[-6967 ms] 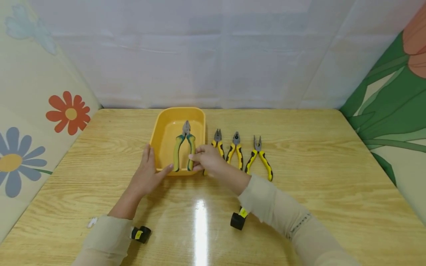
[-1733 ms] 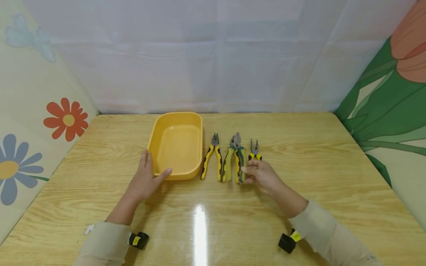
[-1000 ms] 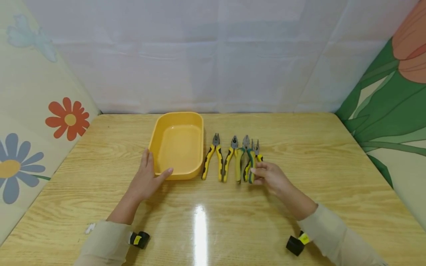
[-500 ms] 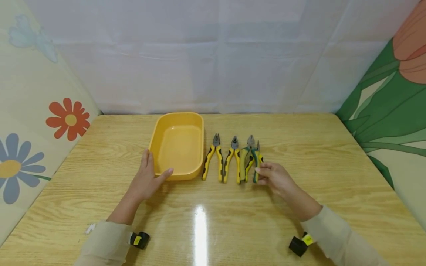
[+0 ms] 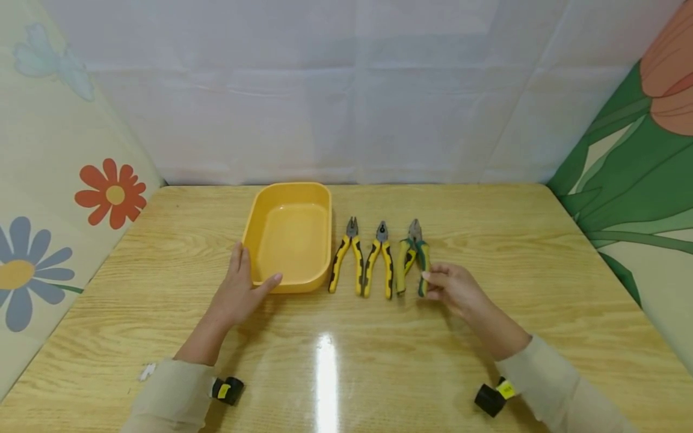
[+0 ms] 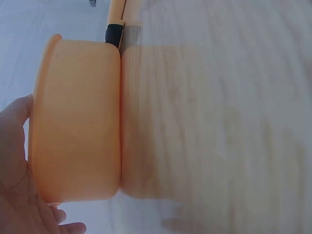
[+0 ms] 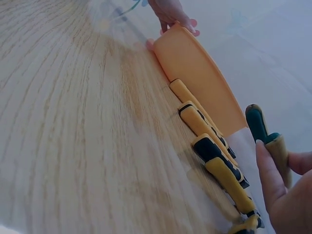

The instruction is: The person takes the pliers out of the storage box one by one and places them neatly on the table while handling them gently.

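Note:
My left hand (image 5: 237, 294) rests on the near left corner of the yellow plastic tub (image 5: 298, 285), fingers along its side and thumb across the front rim. Nothing lies inside the tub. With thumb and fingers, my right hand (image 5: 455, 287) pinches the right handle of green-and-yellow pliers (image 5: 415, 231), whose head points away. In the right wrist view their green handle (image 7: 255, 122) is raised off the table. Behind them, mostly hidden, are yellow-and-black pliers (image 5: 410, 260). Two more yellow-and-black pliers, a left pair (image 5: 352, 228) and a middle pair (image 5: 382, 232), lie between these and the tub.
The wooden table (image 5: 271, 361) ends at a white sheet (image 5: 352, 108) behind. Painted panels stand at both sides. A small white scrap (image 5: 147, 371) lies near the left sleeve. Black wrist cameras (image 5: 230, 391) hang beneath both forearms.
My right hand has carried the green-and-yellow pliers from over the tub rightward, past the middle pair, until they cover the rightmost yellow-and-black pliers. My left hand has stayed on the tub.

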Motion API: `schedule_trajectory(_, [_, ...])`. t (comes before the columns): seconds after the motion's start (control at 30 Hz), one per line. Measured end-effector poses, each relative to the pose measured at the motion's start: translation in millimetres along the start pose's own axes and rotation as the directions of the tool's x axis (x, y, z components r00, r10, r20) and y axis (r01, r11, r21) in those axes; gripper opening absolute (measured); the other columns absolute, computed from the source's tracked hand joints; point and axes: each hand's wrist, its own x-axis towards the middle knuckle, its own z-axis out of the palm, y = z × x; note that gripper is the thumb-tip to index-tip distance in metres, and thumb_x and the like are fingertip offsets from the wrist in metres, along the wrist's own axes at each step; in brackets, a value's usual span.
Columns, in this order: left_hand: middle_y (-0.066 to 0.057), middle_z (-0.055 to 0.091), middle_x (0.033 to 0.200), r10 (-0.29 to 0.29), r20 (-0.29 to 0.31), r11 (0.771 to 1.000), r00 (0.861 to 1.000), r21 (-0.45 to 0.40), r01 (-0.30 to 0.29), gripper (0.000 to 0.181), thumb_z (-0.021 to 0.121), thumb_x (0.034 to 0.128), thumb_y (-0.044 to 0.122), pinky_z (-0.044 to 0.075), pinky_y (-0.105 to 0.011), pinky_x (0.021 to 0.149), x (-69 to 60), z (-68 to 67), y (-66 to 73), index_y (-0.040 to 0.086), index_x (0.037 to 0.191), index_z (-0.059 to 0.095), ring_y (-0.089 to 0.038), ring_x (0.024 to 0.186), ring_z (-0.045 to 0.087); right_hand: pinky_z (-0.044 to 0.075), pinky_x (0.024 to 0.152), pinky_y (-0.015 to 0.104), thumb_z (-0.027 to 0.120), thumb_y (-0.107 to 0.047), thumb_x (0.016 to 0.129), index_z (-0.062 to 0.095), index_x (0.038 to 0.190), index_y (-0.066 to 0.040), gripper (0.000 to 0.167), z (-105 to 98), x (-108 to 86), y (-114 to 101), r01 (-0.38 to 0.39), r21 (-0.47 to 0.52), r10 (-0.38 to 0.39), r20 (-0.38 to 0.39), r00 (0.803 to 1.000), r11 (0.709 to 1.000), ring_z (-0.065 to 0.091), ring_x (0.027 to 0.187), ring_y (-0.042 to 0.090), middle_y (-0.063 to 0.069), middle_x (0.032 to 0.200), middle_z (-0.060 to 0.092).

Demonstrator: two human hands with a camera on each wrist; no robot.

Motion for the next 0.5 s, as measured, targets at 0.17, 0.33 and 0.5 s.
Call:
schedule_trajectory(0.17, [-0.017,-0.017,0.140,0.006,-0.004,1.000,1.000,0.007,-0.006,0.095,0.038,0.0817,0.059,0.018,-0.054,0.094,-0.3,-0.1,0.3,-0.003,0.134,-0.010,-0.040,0.125,0.007,0.048,0.055,0.021,0.047,0.003,0.085,0.050,0.077,-0.002,0.010,-3.7,-0.9,-2.8,-0.013,0.028,0.013,-0.003,1.000,1.000,0.054,0.057,0.011,0.003,0.067,0.053])
schedule_trajectory(0.33, [-0.017,-0.017,0.140,0.005,-0.002,1.000,1.000,0.007,-0.005,0.095,0.038,0.0816,0.059,0.018,-0.054,0.094,-0.5,-0.2,0.5,-0.004,0.134,-0.009,-0.040,0.125,0.007,0.048,0.055,0.021,0.048,0.004,0.085,0.049,0.075,-0.004,0.012,-6.7,-2.2,-4.0,-0.015,0.064,0.015,-0.002,1.000,0.998,0.055,0.057,0.011,0.003,0.067,0.054])
schedule_trajectory(0.5, [-0.017,-0.017,0.140,0.001,-0.003,1.000,1.000,0.007,-0.001,0.095,0.037,0.0812,0.060,0.018,-0.054,0.094,-0.3,0.3,0.7,-0.003,0.135,-0.010,-0.041,0.124,0.008,0.048,0.055,0.021,0.052,0.000,0.084,0.048,0.077,-0.003,0.009,-10.3,-2.8,-3.7,-0.014,0.057,0.014,0.004,1.000,0.998,0.054,0.057,0.011,0.003,0.066,0.053])
